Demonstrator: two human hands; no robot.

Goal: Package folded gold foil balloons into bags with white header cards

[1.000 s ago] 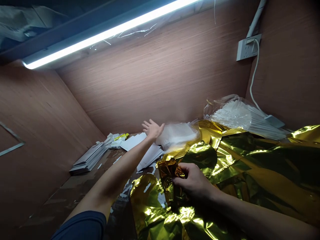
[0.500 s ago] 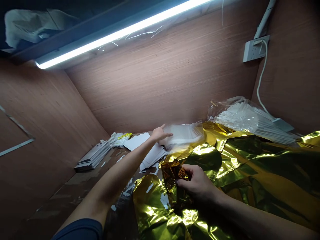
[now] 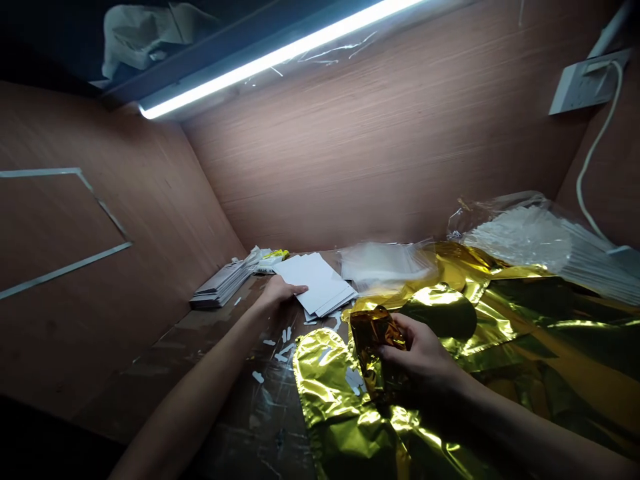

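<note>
My left hand (image 3: 279, 291) is at the left edge of a white card (image 3: 313, 277), thumb over its top and the other fingers mostly hidden; it looks closed on that edge. The card lies on a small loose stack of similar cards. My right hand (image 3: 417, 350) is closed around a folded, crumpled bundle of gold foil (image 3: 373, 330), thumb in front. Beneath and around it spread shiny gold foil sheets with sealed, rounded edges (image 3: 325, 390), like flat foil balloons. Clear plastic sleeves (image 3: 385, 263) lie just behind the cards.
Stacked white cards or boxes (image 3: 220, 285) stand by the left wall, beside a yellow-and-white packet (image 3: 273, 259). White paper scraps (image 3: 285, 353) litter the brown tabletop (image 3: 250, 413). A clear bag of white sticks (image 3: 525, 233) lies back right, below a power socket (image 3: 585, 83) with a cable.
My left hand has drawn back and left, from the clear plastic sleeves to the white card's edge. My right hand keeps its hold on the foil. The view has turned left.
</note>
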